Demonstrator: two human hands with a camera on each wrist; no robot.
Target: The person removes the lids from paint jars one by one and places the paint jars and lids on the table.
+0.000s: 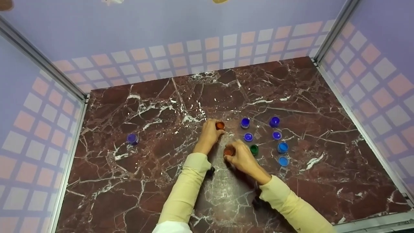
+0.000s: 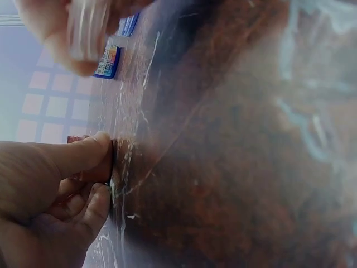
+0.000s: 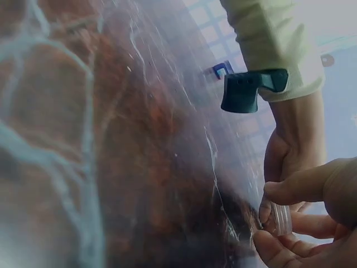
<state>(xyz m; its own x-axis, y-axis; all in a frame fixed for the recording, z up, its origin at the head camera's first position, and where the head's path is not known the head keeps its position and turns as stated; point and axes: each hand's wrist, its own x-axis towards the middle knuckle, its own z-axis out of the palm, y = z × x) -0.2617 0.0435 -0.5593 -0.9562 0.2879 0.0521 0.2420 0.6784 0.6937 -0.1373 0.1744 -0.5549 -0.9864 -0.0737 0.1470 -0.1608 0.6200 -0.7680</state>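
Note:
In the head view my left hand (image 1: pixel 209 134) grips a small open paint jar (image 1: pixel 220 125) with orange-brown paint. The left wrist view shows its thumb and fingers around the orange jar (image 2: pixel 96 167), which stands on the tabletop. Nearer to me, my right hand (image 1: pixel 244 158) pinches a jar lid (image 1: pixel 229 151) smeared orange inside. The lid (image 3: pixel 283 219) is clear and ridged in the right wrist view, held between thumb and fingers just above the table. A green paint pot or lid (image 1: pixel 254 149) sits just beyond the right hand's knuckles, partly hidden.
To the right stand two purple-blue jars (image 1: pixel 245 123) and a light blue jar (image 1: pixel 283 148), with paint-coated lids (image 1: pixel 248 137) in front of them. One purple jar (image 1: pixel 132 139) stands apart on the left. Patterned panels (image 1: pixel 194 51) enclose the marbled table (image 1: pixel 106 200).

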